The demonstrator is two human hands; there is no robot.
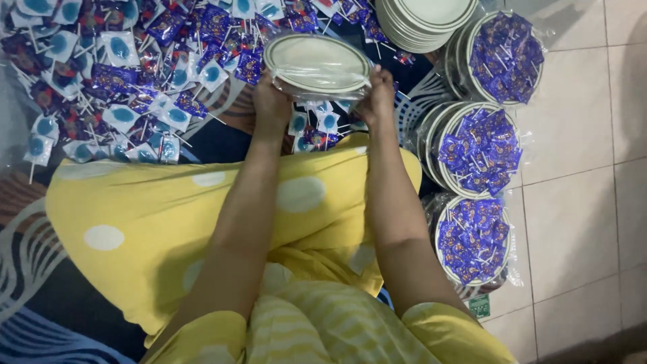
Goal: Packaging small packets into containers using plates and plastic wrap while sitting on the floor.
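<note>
My left hand [271, 102] and my right hand [377, 94] grip opposite sides of a small stack of white plates [317, 62] with a dark rim line, covered in clear plastic wrap. The stack is held just above a heap of wrapped lollipops [121, 74] in blue, purple and white wrappers spread on the floor mat. Both arms reach forward over my lap, which is covered by yellow cloth with white dots [202, 216].
On the right, three wrapped plate stacks filled with purple lollipops sit in a column: top [504, 57], middle [477, 149], bottom [472, 239]. A bare stack of white plates [421, 23] stands at the top. Pale floor tiles [579, 202] lie to the right.
</note>
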